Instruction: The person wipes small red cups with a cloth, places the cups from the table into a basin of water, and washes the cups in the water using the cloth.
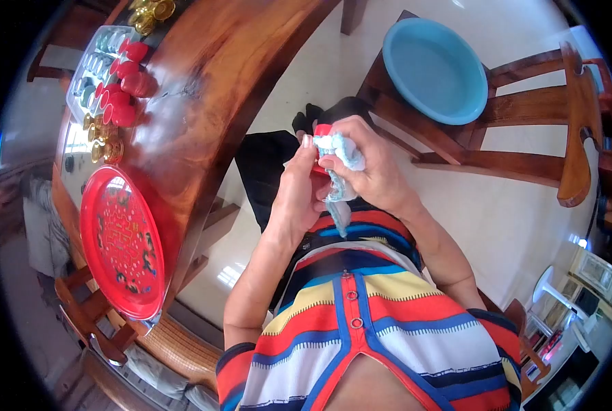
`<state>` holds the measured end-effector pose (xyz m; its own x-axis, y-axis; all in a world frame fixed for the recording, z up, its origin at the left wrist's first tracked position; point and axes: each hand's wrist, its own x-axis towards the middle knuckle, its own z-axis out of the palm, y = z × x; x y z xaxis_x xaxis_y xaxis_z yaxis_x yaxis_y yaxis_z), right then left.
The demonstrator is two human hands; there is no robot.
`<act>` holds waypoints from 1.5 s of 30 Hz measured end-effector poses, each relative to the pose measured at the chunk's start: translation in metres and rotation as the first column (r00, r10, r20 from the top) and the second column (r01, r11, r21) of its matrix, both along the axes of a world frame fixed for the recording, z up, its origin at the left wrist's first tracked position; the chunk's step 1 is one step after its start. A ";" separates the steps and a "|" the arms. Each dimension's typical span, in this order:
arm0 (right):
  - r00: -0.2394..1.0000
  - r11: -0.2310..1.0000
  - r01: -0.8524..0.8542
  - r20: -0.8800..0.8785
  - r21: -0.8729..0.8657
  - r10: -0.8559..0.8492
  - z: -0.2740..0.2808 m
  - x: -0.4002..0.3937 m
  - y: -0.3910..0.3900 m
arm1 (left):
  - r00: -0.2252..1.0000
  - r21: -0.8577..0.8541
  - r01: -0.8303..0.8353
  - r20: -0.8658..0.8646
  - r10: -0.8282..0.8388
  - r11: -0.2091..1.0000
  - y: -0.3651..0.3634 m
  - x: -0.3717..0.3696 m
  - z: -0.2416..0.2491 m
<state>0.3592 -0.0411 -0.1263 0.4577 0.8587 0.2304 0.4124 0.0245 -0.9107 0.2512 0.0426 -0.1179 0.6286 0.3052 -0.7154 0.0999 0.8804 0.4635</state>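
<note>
My left hand (295, 183) is closed around a small red cup (322, 129), held above my lap. My right hand (376, 164) grips a white and light-blue cloth (347, 152) and presses it against the cup. A loose end of the cloth hangs down between both hands. Fingers and cloth hide most of the cup. Left of my hands, on the wooden table, several similar red cups (139, 84) stand in a row.
A round red tray (156, 274) lies at the edge of the wooden table (213, 61). Beyond it are gold cups (107, 149) and a clear plastic box (78, 103) of small cups. To the right, a blue basin (436, 72) rests on a wooden chair (525, 161).
</note>
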 end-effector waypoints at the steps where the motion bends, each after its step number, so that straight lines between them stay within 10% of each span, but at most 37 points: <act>1: 1.000 1.000 0.002 0.000 0.002 -0.002 0.002 0.000 0.000 | 1.000 0.033 -0.006 -0.011 0.007 0.999 0.000 0.001 0.002; 11: 0.925 0.966 0.250 -0.277 -0.071 -0.260 -0.013 0.008 0.008 | 0.999 -0.021 0.046 0.017 -0.046 0.999 -0.004 -0.004 0.004; 13: 0.480 0.977 0.189 -0.858 -0.101 -0.182 -0.009 0.012 0.008 | 0.991 -0.071 0.093 0.103 -0.086 0.993 0.002 -0.008 0.002; 15: 0.500 0.978 0.205 -0.853 -0.050 -0.148 0.004 0.007 0.002 | 0.986 -0.177 0.062 0.166 -0.033 0.982 0.004 -0.007 0.006; 17: 0.980 0.999 0.044 -0.194 -0.011 -0.046 0.014 0.005 -0.005 | 0.992 -0.109 0.035 0.123 -0.022 0.993 0.002 -0.002 0.005; 18: 0.999 0.992 0.028 -0.035 0.120 -0.024 0.009 0.003 -0.001 | 0.996 -0.037 0.017 0.086 -0.013 0.999 0.001 0.001 0.005; 27: 0.948 0.964 0.263 -0.193 0.023 -0.254 -0.004 0.007 0.004 | 0.984 -0.102 0.101 0.159 -0.084 0.990 0.000 -0.005 0.008; 29: 0.494 0.968 0.238 -0.848 -0.078 -0.190 -0.004 0.012 0.006 | 0.976 -0.161 0.123 0.200 -0.090 0.979 0.000 -0.008 0.010; 30: 0.453 0.971 0.235 -0.877 -0.054 -0.158 0.000 0.010 0.005 | 0.948 -0.245 0.151 0.311 -0.070 0.958 0.002 -0.010 0.008; 37: 0.991 0.996 0.078 -0.113 0.045 -0.072 0.008 0.002 -0.004 | 0.955 -0.310 0.025 0.288 0.069 0.951 0.005 -0.007 -0.001; 45: 0.901 0.962 0.271 -0.341 -0.035 -0.266 -0.002 0.004 0.007 | 0.973 -0.139 0.086 0.223 -0.054 0.987 0.001 -0.009 0.005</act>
